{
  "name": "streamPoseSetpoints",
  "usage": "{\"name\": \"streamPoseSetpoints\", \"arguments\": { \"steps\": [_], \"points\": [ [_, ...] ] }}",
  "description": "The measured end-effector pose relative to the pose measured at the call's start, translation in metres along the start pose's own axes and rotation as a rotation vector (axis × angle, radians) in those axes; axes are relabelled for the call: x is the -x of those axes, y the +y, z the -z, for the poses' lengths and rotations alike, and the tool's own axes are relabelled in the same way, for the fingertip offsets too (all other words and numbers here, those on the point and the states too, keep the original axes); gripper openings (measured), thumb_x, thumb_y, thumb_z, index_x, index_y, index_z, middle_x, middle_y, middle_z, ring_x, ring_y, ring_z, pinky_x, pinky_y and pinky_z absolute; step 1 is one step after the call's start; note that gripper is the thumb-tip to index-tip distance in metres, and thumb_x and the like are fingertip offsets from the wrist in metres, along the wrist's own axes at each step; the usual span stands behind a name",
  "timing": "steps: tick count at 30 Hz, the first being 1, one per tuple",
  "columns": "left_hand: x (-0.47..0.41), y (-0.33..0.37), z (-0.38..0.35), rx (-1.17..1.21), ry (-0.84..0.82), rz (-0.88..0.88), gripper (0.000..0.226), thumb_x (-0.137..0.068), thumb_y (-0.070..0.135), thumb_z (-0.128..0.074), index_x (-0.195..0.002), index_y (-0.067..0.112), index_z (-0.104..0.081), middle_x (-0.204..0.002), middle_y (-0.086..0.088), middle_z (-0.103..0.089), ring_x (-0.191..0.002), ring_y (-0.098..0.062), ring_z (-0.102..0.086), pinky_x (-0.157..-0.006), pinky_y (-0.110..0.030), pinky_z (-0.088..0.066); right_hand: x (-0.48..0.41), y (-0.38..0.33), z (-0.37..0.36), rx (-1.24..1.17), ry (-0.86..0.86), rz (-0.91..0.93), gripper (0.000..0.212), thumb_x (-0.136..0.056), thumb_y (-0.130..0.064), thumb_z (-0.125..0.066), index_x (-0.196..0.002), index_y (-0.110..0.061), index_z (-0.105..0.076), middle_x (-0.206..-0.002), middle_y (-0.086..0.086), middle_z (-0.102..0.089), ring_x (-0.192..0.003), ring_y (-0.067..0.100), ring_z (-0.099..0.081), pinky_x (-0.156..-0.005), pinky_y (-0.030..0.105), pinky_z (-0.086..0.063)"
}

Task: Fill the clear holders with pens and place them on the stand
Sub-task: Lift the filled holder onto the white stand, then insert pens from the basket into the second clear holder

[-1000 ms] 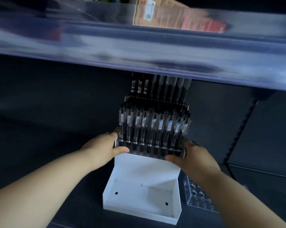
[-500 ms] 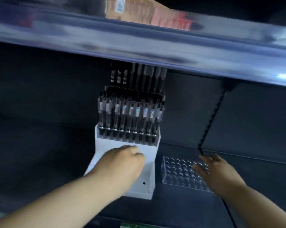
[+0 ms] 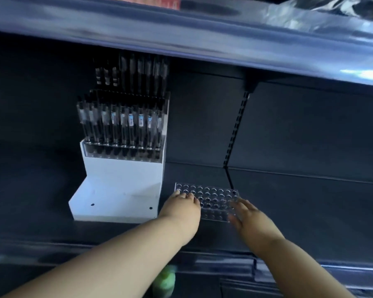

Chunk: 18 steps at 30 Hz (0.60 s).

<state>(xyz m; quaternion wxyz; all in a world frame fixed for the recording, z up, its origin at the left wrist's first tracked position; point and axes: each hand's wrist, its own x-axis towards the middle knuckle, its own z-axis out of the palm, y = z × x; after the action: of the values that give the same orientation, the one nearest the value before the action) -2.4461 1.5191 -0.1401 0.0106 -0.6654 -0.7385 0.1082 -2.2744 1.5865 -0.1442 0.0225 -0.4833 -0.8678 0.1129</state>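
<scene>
At the far left stands the white stand, a stepped block of smooth, matte sheet material with square edges. A filled holder sits on its upper step, the slim dark pens upright in close rows with a taller tier behind. Just right of the stand's base, the left hand lays fairly straight fingers on the near-left corner of the second clear holder. This holder is a flat, glossy, transparent rectangle drilled with rows of round holes, holds no pens, and lies on the dark shelf. The right hand, blurred, touches its near-right edge with fingers spread. Neither hand pinches it. As I judge it, the slick plastic could slide out of so light a fingertip hold if lifted. The left forearm also passes close to the stand, so a nudge there might topple the top-heavy pens.
</scene>
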Motion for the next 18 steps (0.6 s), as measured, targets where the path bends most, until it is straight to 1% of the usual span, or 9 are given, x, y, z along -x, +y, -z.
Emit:
{"name": "streamPoseSetpoints", "arguments": {
  "steps": [2, 4, 6, 8, 10, 12, 14, 16, 18],
  "points": [
    [0.014, -0.003, -0.002, -0.043, 0.013, -0.047, 0.052, -0.098, 0.018, -0.04, -0.147, 0.006, -0.025, -0.153, -0.012, -0.027, -0.139, -0.027, -0.029, -0.116, -0.036, -0.017, 0.015, -0.004, 0.001, -0.033, 0.026, 0.006, 0.044, -0.099, -0.038, -0.033, -0.142, -0.028, -0.032, -0.152, -0.005, -0.025, -0.136, 0.017, -0.032, -0.104, 0.026, -0.033],
    [0.033, -0.008, -0.007, -0.086, -0.008, -0.079, 0.051, -0.097, 0.016, -0.042, -0.145, 0.005, -0.029, -0.15, -0.012, -0.031, -0.137, -0.027, -0.032, -0.114, -0.037, -0.024, 0.034, -0.012, -0.001, -0.032, 0.075, 0.043, 0.041, -0.099, -0.037, -0.034, -0.138, -0.028, -0.039, -0.148, -0.006, -0.034, -0.127, 0.018, -0.045, -0.099, 0.027, -0.041],
    [0.05, -0.012, -0.013, -0.129, -0.027, -0.09, 0.049, -0.097, 0.014, -0.04, -0.144, 0.003, -0.029, -0.15, -0.013, -0.03, -0.138, -0.026, -0.031, -0.113, -0.038, -0.027, 0.05, -0.02, -0.007, -0.041, 0.11, 0.082, 0.039, -0.099, -0.035, -0.035, -0.137, -0.028, -0.041, -0.147, -0.007, -0.035, -0.124, 0.017, -0.047, -0.097, 0.028, -0.043],
    [0.062, -0.012, -0.017, -0.117, -0.046, -0.087, 0.049, -0.099, 0.014, -0.036, -0.145, 0.004, -0.027, -0.153, -0.013, -0.026, -0.139, -0.028, -0.029, -0.112, -0.04, -0.029, 0.059, -0.025, -0.014, -0.074, 0.102, 0.069, 0.041, -0.099, -0.034, -0.035, -0.139, -0.029, -0.038, -0.152, -0.007, -0.027, -0.129, 0.017, -0.042, -0.098, 0.029, -0.043],
    [0.072, -0.011, -0.017, 0.005, 0.001, -0.056, 0.048, -0.1, 0.016, -0.033, -0.146, 0.006, -0.026, -0.155, -0.013, -0.021, -0.14, -0.029, -0.025, -0.112, -0.041, -0.027, 0.064, -0.026, -0.017, -0.085, 0.067, 0.045, 0.044, -0.099, -0.035, -0.034, -0.143, -0.029, -0.03, -0.155, -0.007, -0.017, -0.134, 0.019, -0.036, -0.101, 0.032, -0.041],
    [0.083, -0.01, -0.016, 0.102, 0.078, -0.057, 0.049, -0.103, 0.022, -0.027, -0.149, 0.008, -0.017, -0.158, -0.011, -0.011, -0.145, -0.025, -0.014, -0.117, -0.037, -0.016, 0.07, -0.025, -0.02, -0.066, 0.061, 0.049, 0.049, -0.099, -0.038, -0.032, -0.146, -0.03, -0.02, -0.157, -0.005, -0.008, -0.142, 0.017, -0.019, -0.111, 0.033, -0.028],
    [0.097, -0.013, -0.019, 0.195, 0.151, -0.058, 0.051, -0.103, 0.025, -0.025, -0.151, 0.012, -0.011, -0.159, -0.006, -0.002, -0.146, -0.018, -0.003, -0.119, -0.029, -0.003, 0.081, -0.026, -0.024, -0.103, 0.135, 0.054, 0.052, -0.099, -0.039, -0.032, -0.147, -0.03, -0.015, -0.157, -0.004, -0.003, -0.144, 0.013, -0.002, -0.116, 0.031, -0.015],
    [0.118, -0.016, -0.029, 0.326, 0.284, -0.064, 0.051, -0.102, 0.023, -0.03, -0.151, 0.018, -0.016, -0.159, 0.003, -0.007, -0.146, -0.011, -0.004, -0.116, -0.02, 0.002, 0.101, -0.032, -0.033, -0.194, 0.259, 0.067, 0.052, -0.097, -0.034, -0.039, -0.146, -0.026, -0.022, -0.156, -0.005, -0.009, -0.144, 0.01, -0.002, -0.115, 0.027, -0.012],
    [0.149, -0.019, -0.043, 0.414, 0.39, -0.1, 0.05, -0.098, 0.016, -0.043, -0.146, 0.019, -0.032, -0.154, 0.008, -0.024, -0.143, -0.008, -0.018, -0.114, -0.018, -0.001, 0.122, -0.044, -0.045, -0.286, 0.343, 0.091, 0.05, -0.095, -0.028, -0.046, -0.143, -0.022, -0.032, -0.154, -0.006, -0.019, -0.142, 0.008, -0.008, -0.115, 0.026, -0.013]
  ]
}}
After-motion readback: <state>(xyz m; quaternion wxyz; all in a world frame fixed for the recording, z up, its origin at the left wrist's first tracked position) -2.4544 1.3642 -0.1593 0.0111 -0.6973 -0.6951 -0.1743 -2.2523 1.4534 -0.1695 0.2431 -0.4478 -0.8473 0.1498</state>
